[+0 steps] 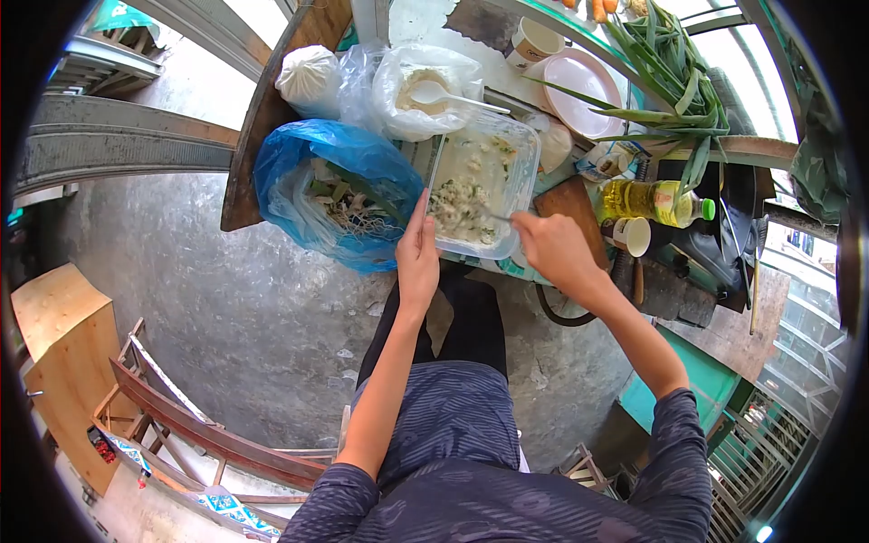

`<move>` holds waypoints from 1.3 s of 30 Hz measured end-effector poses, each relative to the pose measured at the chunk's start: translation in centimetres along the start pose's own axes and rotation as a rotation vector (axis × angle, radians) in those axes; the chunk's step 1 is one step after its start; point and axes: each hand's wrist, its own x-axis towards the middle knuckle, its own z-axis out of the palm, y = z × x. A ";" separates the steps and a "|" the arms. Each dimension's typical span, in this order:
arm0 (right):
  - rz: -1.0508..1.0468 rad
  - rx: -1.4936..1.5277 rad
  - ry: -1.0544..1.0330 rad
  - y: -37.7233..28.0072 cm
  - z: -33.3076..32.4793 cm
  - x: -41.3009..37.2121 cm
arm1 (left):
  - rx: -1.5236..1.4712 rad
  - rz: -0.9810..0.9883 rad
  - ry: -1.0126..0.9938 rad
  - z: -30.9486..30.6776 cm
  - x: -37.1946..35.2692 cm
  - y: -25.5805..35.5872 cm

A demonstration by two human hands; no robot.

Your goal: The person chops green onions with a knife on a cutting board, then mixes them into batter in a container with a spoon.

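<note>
A clear rectangular plastic container (516, 174) sits at the table's near edge, with a pale, chunky mixture (462, 206) flecked with green inside, mostly at its near end. My left hand (419, 262) grips the container's near left side. Closed round the handle of a thin metal utensil (495, 215) is my right hand (559, 252), at the container's right side. The utensil's far end is down in the mixture, so its shape is hidden. Left of the container, a blue plastic bag (294, 149) holds green stalks and stringy roots (353, 210).
Behind the container, a white spoon (434, 93) lies in a bag of pale powder (412, 68). A yellow oil bottle (654, 201), paper cup (636, 237), pink plate (579, 90) and leafy greens (674, 81) are to the right. A wooden bench (217, 439) stands at lower left.
</note>
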 end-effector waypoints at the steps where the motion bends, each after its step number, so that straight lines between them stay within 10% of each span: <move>1: -0.016 0.051 0.067 0.0 0.0 0.4 | 0.004 -0.007 -0.002 0.0 0.0 0.1; 19: -0.212 -0.160 0.165 -0.9 3.9 0.3 | 0.091 0.028 0.019 0.1 -0.1 0.4; 30: -0.069 -0.204 0.382 2.8 0.9 3.1 | 0.355 0.424 0.128 0.3 -0.9 -2.4; 39: -0.273 -0.096 0.072 0.7 2.1 -2.3 | 0.370 0.348 0.108 0.2 -1.4 -1.1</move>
